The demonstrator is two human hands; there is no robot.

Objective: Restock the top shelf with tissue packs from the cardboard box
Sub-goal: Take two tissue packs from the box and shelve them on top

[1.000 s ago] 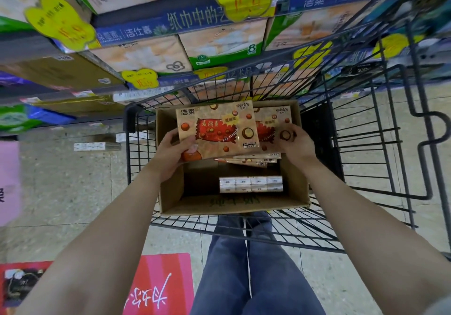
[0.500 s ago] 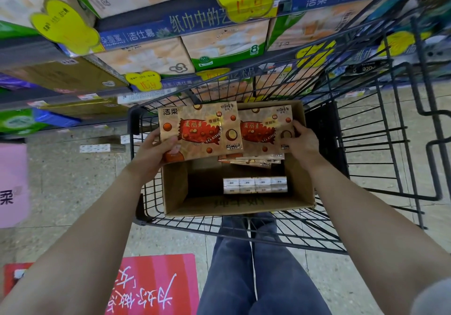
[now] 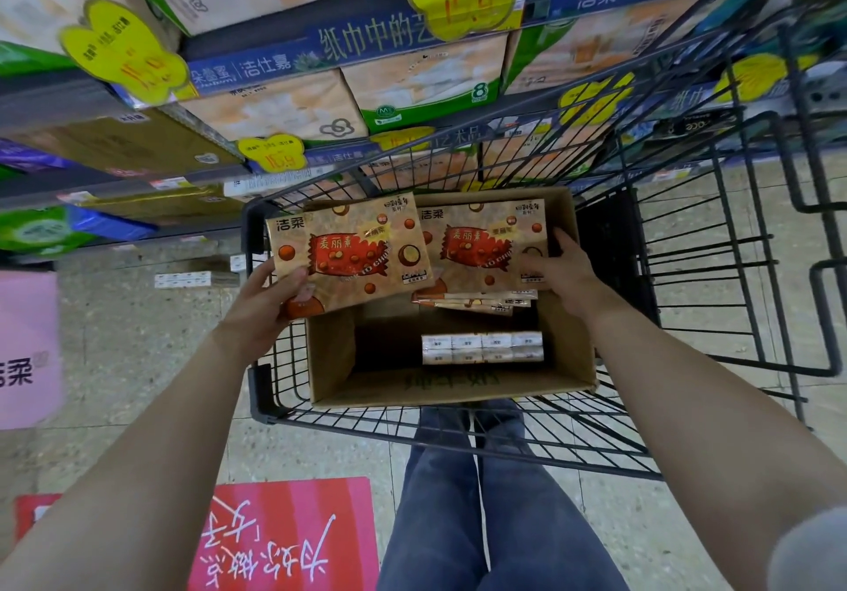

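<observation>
Here, two flat tissue packs are being lifted out of the cardboard box (image 3: pixel 451 389), which sits in the wire basket of a shopping cart (image 3: pixel 715 279) drawn up beside the shelving. The left pack (image 3: pixel 350 253) is grasped at its lower left corner by the left hand (image 3: pixel 268 304), thumb on the printed face and the other digits hidden beneath; it is raised above the box rim and tilted. The right pack (image 3: pixel 483 247) is gripped along its right edge by the right hand (image 3: pixel 561 269) and lies over a short stack of like packs (image 3: pixel 472 304) at the far end of the box, though whether it is clear of that stack cannot be told. Since each pack is held at one edge only, the glossy film wrap may well slip or sag, so a firmer grip nearer the middle would be advised before the reach upward. The packs are thin rectangles, probably soft and yielding, wrapped in shiny gold and red plastic. The box is matte brown corrugated board with open flaps. White-labelled bundles (image 3: pixel 481 347) lie on its floor. The top shelf is judged to lie out of view above, so nothing is seen placed there yet.
</observation>
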